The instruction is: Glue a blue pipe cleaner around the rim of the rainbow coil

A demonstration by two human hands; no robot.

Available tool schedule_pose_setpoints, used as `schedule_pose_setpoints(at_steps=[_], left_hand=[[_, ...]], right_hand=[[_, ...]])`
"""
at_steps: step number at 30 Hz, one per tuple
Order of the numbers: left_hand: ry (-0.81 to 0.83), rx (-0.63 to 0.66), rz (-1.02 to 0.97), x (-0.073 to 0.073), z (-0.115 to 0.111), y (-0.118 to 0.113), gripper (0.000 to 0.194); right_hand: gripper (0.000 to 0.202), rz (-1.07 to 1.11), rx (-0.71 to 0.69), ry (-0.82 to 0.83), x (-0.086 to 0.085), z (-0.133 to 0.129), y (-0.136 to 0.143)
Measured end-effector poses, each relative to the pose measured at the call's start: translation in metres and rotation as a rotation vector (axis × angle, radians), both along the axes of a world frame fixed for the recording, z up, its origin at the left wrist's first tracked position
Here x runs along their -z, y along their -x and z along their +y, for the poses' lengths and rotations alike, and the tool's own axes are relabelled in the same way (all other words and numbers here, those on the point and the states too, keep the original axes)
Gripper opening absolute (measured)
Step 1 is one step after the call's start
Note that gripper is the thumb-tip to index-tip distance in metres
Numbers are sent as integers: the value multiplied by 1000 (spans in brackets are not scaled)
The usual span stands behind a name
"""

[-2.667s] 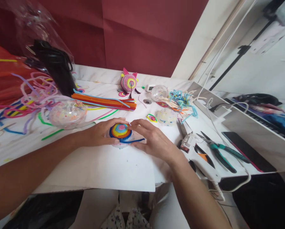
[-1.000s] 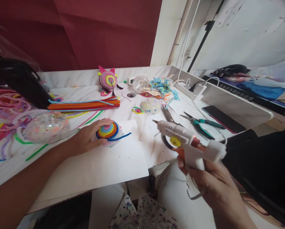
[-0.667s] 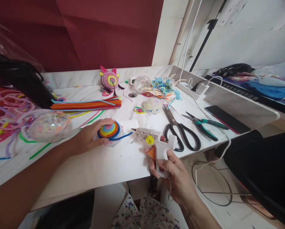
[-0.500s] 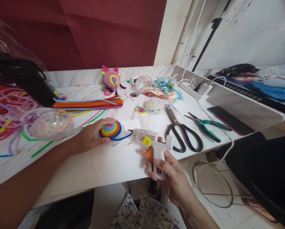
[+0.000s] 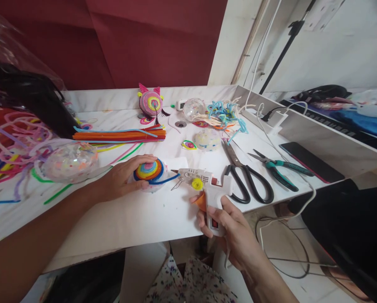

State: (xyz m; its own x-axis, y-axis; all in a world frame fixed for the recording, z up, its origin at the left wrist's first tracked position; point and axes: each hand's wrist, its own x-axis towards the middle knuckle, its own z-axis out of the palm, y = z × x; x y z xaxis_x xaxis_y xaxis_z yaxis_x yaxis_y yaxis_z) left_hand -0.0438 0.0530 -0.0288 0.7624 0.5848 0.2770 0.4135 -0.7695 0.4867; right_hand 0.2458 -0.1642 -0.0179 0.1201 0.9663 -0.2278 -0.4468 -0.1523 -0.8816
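Observation:
A round piece (image 5: 149, 169) coiled in rings of pink, light blue, yellow, orange and dark blue sits on the white table. My left hand (image 5: 125, 173) grips it from the left, thumb in front and fingers behind. A loose dark blue pipe cleaner end (image 5: 167, 179) sticks out from its right side. My right hand (image 5: 222, 219) is wrapped round the handle of a white glue gun (image 5: 216, 193) with an orange trigger. The gun's nozzle points left, close to the loose blue end; whether they touch is unclear.
Black-handled scissors (image 5: 250, 179), green pliers (image 5: 278, 168) and a phone (image 5: 311, 162) lie at the right. Behind are a pink eared ball (image 5: 151, 102), a pipe cleaner bundle (image 5: 119, 135) and blue strands (image 5: 224, 113). A clear speckled ball (image 5: 71, 162) sits left.
The camera view has shifted slightly, so most things appear a little further right. Both hands keep their holds on the coiled piece and the glue gun.

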Motion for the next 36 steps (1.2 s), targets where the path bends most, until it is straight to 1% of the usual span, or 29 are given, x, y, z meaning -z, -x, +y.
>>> schedule_pose_setpoints(at_steps=[4,8,13,19,22,26,30,36], left_hand=[[8,1,3,1,0,-1,77],[16,15,-24,1,0,-1,73],[-4,8,-1,1,0,-1,74],[-12,11,-2,-1,-2,-3,74],[-6,1,17,-2,-2,-3,75],[-6,-1,17,-3,-2,-2,74],[-1,8,-5,-1,-2,-1,72],[2,3,11,-1,-1,-1,77]], right_hand=[[32,32,-35,49,-3,-3,2],[32,68,-60,93,-7,-8,7],[33,83,-90,111,-5,-10,13],[36,83,-133,48,9,-8,18],[33,71,-134,36,14,-9,20],[28,56,-136,11,16,-10,21],[34,27,-167,-15,18,-11,22],[41,-79,-187,-37,19,-13,25]])
